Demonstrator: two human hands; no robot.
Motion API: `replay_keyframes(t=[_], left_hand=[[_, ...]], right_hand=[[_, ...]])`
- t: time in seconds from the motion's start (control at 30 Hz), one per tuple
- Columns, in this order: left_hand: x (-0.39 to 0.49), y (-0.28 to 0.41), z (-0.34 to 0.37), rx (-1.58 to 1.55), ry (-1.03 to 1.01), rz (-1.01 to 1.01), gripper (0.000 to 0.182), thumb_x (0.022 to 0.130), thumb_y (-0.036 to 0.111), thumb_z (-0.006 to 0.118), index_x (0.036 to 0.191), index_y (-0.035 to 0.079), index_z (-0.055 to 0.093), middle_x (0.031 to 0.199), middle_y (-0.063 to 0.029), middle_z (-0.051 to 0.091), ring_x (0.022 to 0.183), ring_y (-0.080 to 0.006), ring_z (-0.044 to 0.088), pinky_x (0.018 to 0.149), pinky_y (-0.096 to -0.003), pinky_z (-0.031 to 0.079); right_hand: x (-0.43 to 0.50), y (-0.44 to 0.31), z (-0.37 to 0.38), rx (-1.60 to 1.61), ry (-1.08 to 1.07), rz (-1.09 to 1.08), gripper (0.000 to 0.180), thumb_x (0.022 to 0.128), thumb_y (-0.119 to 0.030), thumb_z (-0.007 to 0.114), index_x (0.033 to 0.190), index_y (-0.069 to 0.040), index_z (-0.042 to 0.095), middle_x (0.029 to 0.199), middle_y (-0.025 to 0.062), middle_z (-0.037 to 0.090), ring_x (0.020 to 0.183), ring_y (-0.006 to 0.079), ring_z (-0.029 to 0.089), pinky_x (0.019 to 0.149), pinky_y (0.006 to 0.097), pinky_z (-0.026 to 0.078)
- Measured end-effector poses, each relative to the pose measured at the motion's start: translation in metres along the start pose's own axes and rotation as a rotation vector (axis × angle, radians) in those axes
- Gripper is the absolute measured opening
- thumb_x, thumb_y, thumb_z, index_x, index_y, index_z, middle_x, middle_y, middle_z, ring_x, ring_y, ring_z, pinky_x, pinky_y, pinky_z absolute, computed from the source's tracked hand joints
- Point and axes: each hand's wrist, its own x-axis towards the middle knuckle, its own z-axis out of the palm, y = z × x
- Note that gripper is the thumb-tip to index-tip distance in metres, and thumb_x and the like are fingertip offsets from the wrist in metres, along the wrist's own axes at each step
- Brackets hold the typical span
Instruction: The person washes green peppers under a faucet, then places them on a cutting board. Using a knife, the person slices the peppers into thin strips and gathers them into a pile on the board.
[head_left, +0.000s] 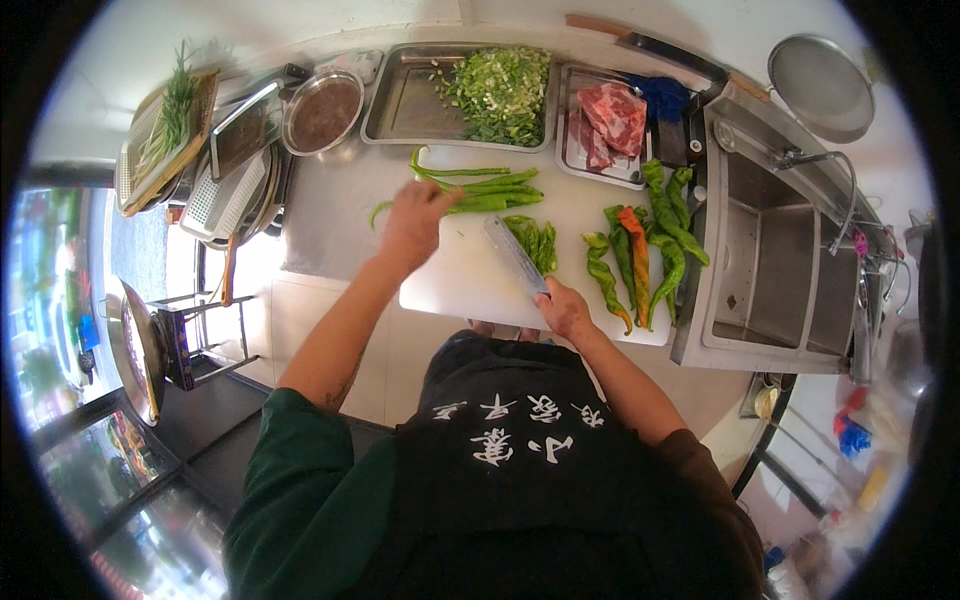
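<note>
A white cutting board (465, 277) lies before me. My right hand (566, 307) grips the handle of a kitchen knife (516, 253), its broad blade pointing up and left over the board. Just right of the blade is a small heap of cut green peppers (541, 244). At the board's upper left, my left hand (421, 214) is over the left part of a bunch of long green peppers (499, 187); whether its fingers hold any of them is hard to tell. Several twisted green peppers (667, 214) and a reddish-orange one (637, 262) lie at the board's right side.
Behind the board stand a metal tray (409, 90) with chopped scallions (510, 90), a smaller tray (600, 174) of raw meat (613, 116) and a steel bowl (322, 112) of brownish contents. Baskets (232, 191) stand left; a steel sink (772, 255) adjoins on the right.
</note>
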Motion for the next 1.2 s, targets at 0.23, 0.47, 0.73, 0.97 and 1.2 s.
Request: replay_keyframes(t=[0.23, 0.47, 0.73, 0.97, 1.2], left_hand=[[-0.067, 0.024, 0.095, -0.025, -0.36, -0.011, 0.034, 0.084, 0.003, 0.06, 0.113, 0.015, 0.073, 0.104, -0.0097, 0.064, 0.105, -0.0325, 0.057, 0.09, -0.0459, 0.045], [-0.063, 0.064, 0.118, 0.06, -0.225, -0.116, 0.017, 0.084, 0.011, 0.062, 0.099, 0.013, 0.069, 0.108, -0.0103, 0.062, 0.109, -0.0338, 0.056, 0.094, -0.0482, 0.044], [-0.07, 0.07, 0.128, 0.073, -0.142, -0.169, 0.015, 0.081, 0.012, 0.064, 0.095, 0.012, 0.067, 0.103, -0.0096, 0.059, 0.105, -0.0338, 0.056, 0.09, -0.0471, 0.047], [-0.069, 0.073, 0.13, 0.014, -0.051, -0.158, 0.011, 0.081, 0.013, 0.066, 0.092, 0.011, 0.064, 0.101, -0.0109, 0.057, 0.105, -0.0341, 0.056, 0.09, -0.0482, 0.047], [-0.072, 0.067, 0.138, 0.02, -0.059, -0.147, 0.011, 0.081, 0.012, 0.066, 0.091, 0.01, 0.063, 0.106, -0.0123, 0.058, 0.108, -0.0353, 0.055, 0.091, -0.0486, 0.047]], right_hand=[[0.005, -0.021, -0.024, -0.145, 0.03, -0.141, 0.02, 0.094, -0.021, 0.054, 0.104, -0.003, 0.054, 0.092, 0.0247, 0.07, 0.088, 0.0474, 0.067, 0.079, 0.0565, 0.051], [0.007, -0.035, -0.034, -0.294, -0.012, -0.18, 0.016, 0.092, -0.013, 0.052, 0.105, -0.004, 0.053, 0.092, 0.0221, 0.072, 0.088, 0.0433, 0.07, 0.076, 0.0537, 0.054], [-0.007, -0.056, -0.062, -0.393, -0.2, -0.104, 0.023, 0.093, -0.013, 0.049, 0.112, -0.001, 0.053, 0.093, 0.024, 0.072, 0.091, 0.043, 0.071, 0.077, 0.0541, 0.054], [0.022, -0.045, -0.032, -0.345, -0.127, -0.212, 0.023, 0.094, -0.014, 0.048, 0.112, 0.0, 0.052, 0.089, 0.0236, 0.071, 0.087, 0.0433, 0.071, 0.074, 0.0541, 0.054], [0.02, -0.038, -0.019, -0.329, -0.066, -0.239, 0.022, 0.092, -0.014, 0.05, 0.11, -0.001, 0.05, 0.088, 0.0235, 0.071, 0.083, 0.0443, 0.07, 0.073, 0.0552, 0.053]])
